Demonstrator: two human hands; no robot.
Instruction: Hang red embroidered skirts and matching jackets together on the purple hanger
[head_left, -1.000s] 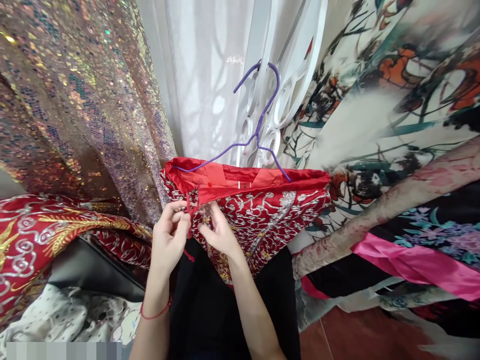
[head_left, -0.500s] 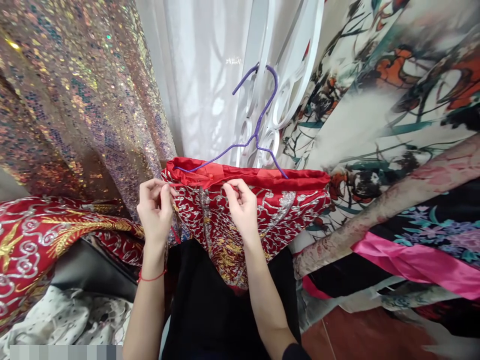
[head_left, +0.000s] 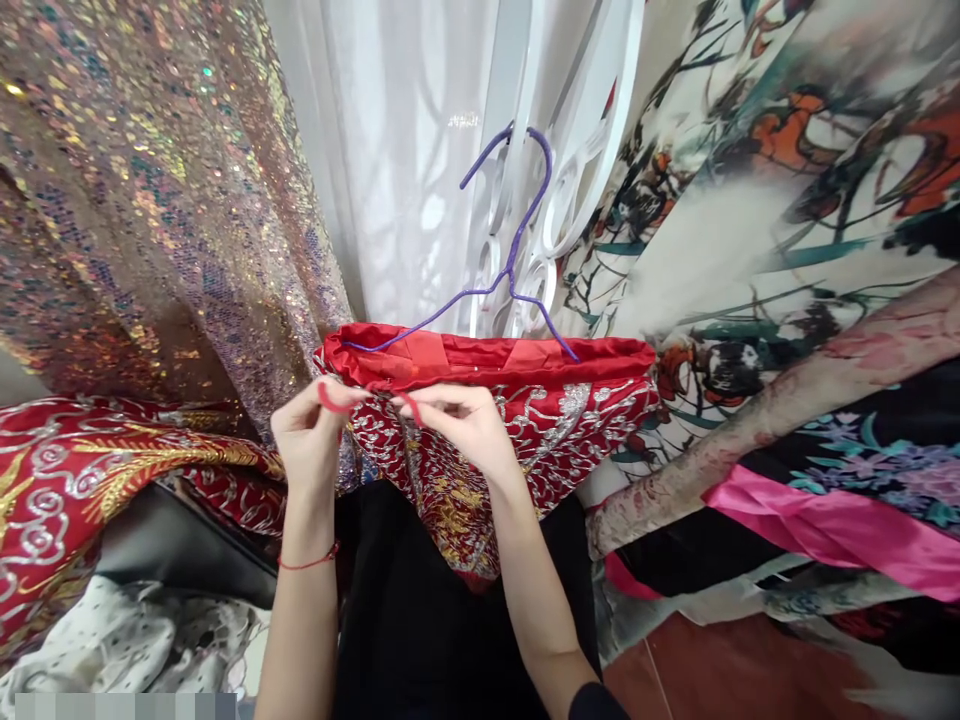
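Observation:
A red skirt-like garment [head_left: 600, 410] with silver and gold embroidery hangs from a purple wire hanger [head_left: 517, 240], which hooks onto a white openwork rack. At the left of its waistband, my left hand [head_left: 311, 430] pinches one end of a thin red cord [head_left: 337, 398]. My right hand [head_left: 465, 425] pinches another part of that cord, a short tail curling down past the fingers. Both hands are close together in front of the gathered red waistband [head_left: 480, 362]. Around my left wrist is a thin red string bracelet [head_left: 309, 560].
Sequinned fabric [head_left: 150, 180] hangs at the left, above another red embroidered cloth [head_left: 135, 470] draped over something dark. A white dotted cloth [head_left: 127, 640] lies lower left. Floral fabric [head_left: 712, 260] and a bright pink sash [head_left: 825, 530] are at the right.
My hands have come closer together and turned inward, my right hand moving left and down. The cord, stretched between them before, now shows short curling ends at the fingers.

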